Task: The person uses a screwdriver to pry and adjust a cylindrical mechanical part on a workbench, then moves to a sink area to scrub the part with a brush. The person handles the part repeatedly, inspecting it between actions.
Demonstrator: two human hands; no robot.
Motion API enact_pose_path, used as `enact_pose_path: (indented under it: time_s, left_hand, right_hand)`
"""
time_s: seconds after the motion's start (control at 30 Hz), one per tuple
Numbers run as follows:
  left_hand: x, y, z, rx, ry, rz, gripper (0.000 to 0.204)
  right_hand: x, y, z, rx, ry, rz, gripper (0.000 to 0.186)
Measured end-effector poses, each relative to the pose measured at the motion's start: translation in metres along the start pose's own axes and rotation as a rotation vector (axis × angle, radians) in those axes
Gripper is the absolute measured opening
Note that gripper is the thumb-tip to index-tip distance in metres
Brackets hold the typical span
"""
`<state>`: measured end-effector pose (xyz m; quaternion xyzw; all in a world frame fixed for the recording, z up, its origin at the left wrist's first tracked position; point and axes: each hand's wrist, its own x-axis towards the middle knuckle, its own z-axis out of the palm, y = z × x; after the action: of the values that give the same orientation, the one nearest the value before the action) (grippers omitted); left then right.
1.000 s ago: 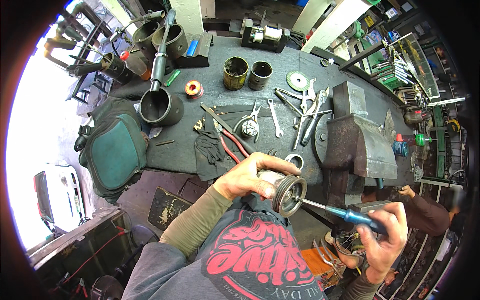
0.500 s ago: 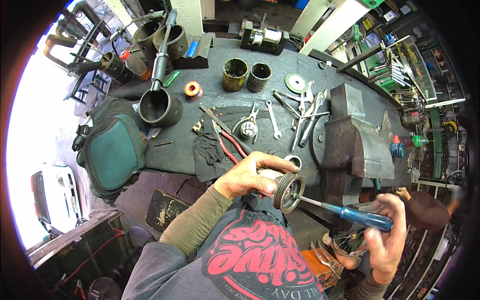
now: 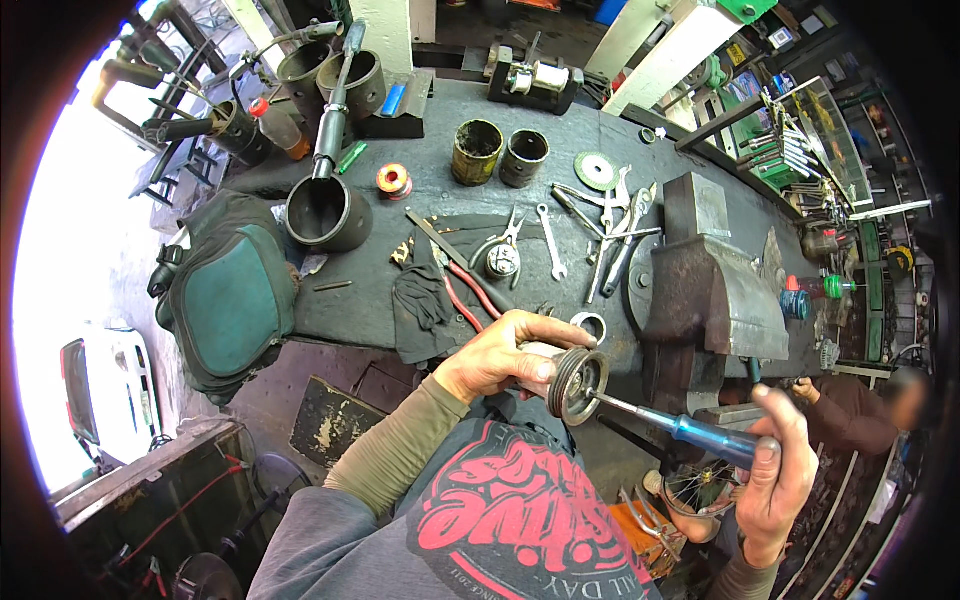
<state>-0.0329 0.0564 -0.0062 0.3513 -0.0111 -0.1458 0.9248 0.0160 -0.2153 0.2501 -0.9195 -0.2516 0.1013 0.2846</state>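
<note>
My left hand (image 3: 505,355) grips a round metal part (image 3: 577,388), its grooved rim and hollow end facing right, above the bench's front edge. My right hand (image 3: 770,470) is closed round the blue handle of a screwdriver (image 3: 705,433), index finger raised along it; the shaft runs left into the middle of that part. Just beyond my left hand lie a metal ring (image 3: 592,322), red-handled pliers (image 3: 467,290) and a dark cloth (image 3: 420,300).
The dark bench (image 3: 350,320) carries metal cylinders (image 3: 525,152), loose wrenches and pliers (image 3: 553,235), a large vise (image 3: 715,295) and, at left, a green bag (image 3: 225,305). A co-worker (image 3: 850,410) is low at the right, near a spoked wheel (image 3: 690,495).
My right hand has shifted on the screwdriver handle, its thumb moving up onto it and its index finger lifting. The part in my left hand stays in much the same place.
</note>
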Motion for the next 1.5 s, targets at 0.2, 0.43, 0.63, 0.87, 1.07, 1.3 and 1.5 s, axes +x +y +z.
enact_pose_path:
  time_s: [0.2,0.43,0.63,0.87,1.07,1.3,1.5]
  left_hand:
    - [-0.004,-0.002,-0.003,0.002,-0.036,-0.074,0.086]
    - [-0.004,-0.018,-0.007,-0.04,-0.031,-0.03,0.084]
    - [-0.006,-0.018,0.001,-0.136,-0.027,-0.013,0.083]
    - [-0.006,-0.024,-0.001,-0.173,-0.039,-0.024,0.081]
    - [-0.006,-0.035,-0.001,-0.248,-0.079,-0.003,0.075]
    - [-0.008,-0.04,0.0,-0.279,-0.094,-0.021,0.072]
    - [-0.008,-0.041,0.002,-0.286,-0.118,-0.027,0.072]
  right_hand:
    - [0.009,0.014,-0.006,-0.089,-0.107,-0.235,0.043]
    - [0.009,0.005,0.015,0.185,0.015,-0.084,0.051]
    - [-0.004,0.017,0.015,-0.059,0.147,-0.207,0.066]
    - [0.007,0.004,0.04,0.508,0.198,-0.207,0.059]
    - [0.002,0.03,0.048,0.032,0.496,-0.256,0.053]
    - [0.001,0.01,0.028,0.323,0.229,-0.106,0.051]
    - [0.002,0.015,0.046,0.272,0.357,-0.165,0.054]
